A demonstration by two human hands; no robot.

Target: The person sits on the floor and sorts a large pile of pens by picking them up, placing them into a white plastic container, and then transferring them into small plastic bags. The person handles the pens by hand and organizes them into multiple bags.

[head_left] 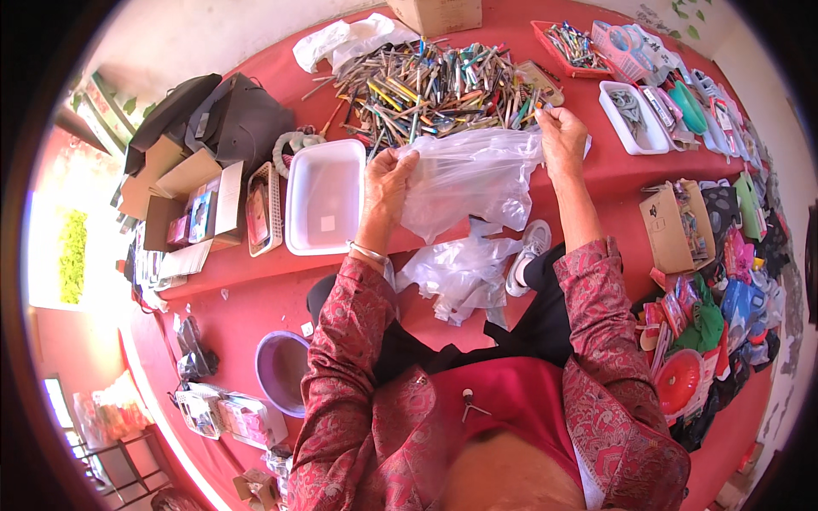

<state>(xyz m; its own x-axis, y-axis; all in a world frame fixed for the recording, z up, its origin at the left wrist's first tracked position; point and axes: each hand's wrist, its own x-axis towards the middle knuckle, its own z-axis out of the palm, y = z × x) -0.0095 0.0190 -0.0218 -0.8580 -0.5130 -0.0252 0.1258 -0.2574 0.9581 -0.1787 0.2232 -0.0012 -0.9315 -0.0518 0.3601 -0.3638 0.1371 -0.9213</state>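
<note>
A clear plastic bag [477, 175] is stretched between my two hands, in front of a big heap of pens and pencils [443, 85]. My left hand [388, 183] pinches the bag's left edge, just right of a white plastic tub [326, 200]. On the other side my right hand [562, 140] grips the bag's upper right corner, with its fingers closed. Below the held bag, more crumpled clear bags [464, 272] lie between my legs. A white cloth or bag [354, 41] rests at the heap's far left.
At left are a black bag [239, 119], an open cardboard box [192, 221] and a narrow basket [264, 209]. A purple bucket [283, 373] stands lower left. Rightward are a red basket [573, 51], a white tray [633, 119], a cardboard box [677, 228] and a red bowl [680, 383].
</note>
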